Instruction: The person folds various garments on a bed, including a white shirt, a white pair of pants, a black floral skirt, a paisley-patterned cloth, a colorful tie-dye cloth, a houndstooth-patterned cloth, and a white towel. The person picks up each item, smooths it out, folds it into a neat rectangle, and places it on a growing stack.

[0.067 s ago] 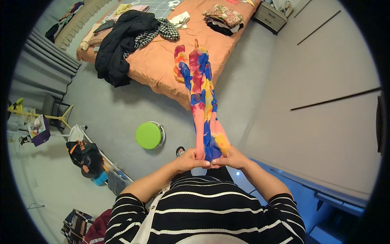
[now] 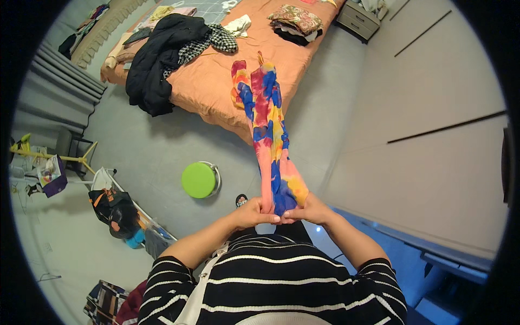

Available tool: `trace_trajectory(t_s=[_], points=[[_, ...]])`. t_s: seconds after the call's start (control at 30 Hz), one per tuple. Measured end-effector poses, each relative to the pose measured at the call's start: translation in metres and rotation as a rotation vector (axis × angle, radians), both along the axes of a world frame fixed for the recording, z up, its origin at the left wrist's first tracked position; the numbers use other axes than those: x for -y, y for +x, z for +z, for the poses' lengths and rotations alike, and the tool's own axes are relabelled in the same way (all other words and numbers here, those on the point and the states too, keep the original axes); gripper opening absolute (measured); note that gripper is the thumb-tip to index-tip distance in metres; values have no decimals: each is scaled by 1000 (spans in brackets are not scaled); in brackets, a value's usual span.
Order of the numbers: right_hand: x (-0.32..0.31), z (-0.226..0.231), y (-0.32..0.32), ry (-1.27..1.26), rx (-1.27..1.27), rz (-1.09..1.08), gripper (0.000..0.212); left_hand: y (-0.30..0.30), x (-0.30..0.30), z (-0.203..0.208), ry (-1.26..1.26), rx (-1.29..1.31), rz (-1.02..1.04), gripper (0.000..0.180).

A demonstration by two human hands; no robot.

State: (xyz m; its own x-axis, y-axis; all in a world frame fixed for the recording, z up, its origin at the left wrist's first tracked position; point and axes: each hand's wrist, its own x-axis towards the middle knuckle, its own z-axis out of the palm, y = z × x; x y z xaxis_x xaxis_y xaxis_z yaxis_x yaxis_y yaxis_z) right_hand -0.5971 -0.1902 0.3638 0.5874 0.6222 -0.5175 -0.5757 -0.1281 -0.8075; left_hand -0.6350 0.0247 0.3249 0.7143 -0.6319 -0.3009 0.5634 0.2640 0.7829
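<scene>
A long piece of thin, colourful fabric that looks like a scarf [image 2: 264, 127], patterned in pink, blue, yellow and dark red, stretches from my hands to the bed. Its far end lies bunched on the orange bed sheet [image 2: 216, 95]. Close in front of my body, my left hand [image 2: 252, 213] grips the near end on its left side. My right hand [image 2: 310, 210] pinches the same end on the right. Both thumbs point inward and their tips nearly meet. The fingers beneath the cloth are partly hidden.
On the bed lie a black padded jacket [image 2: 154, 65], a checkered cloth [image 2: 222, 40] and a folded stack of clothes [image 2: 295, 21]. A round green-topped stool [image 2: 198, 180] stands on the floor. Left is a rack with bags [image 2: 111, 203]; right are wardrobe doors [image 2: 428, 92].
</scene>
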Motion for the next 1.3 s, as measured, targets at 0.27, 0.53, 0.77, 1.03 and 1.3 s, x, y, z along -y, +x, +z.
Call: trace_trajectory(t_s=[0.27,0.53,0.77,1.03,1.3], points=[[2,57,-16,171,252,-255,75,17,1,55,373,946,6,24],[44,66,-38,340,272,-461,71,4,73,61,189,620,36,20],[117,131,-83,290,453,-414,60,-26,133,134,23,637,30,19],[143,153,-107,144,562,-396,52,-36,161,178,69,711,6,18],[158,181,-132,129,726,-534,45,-50,176,198,-127,965,-116,18]])
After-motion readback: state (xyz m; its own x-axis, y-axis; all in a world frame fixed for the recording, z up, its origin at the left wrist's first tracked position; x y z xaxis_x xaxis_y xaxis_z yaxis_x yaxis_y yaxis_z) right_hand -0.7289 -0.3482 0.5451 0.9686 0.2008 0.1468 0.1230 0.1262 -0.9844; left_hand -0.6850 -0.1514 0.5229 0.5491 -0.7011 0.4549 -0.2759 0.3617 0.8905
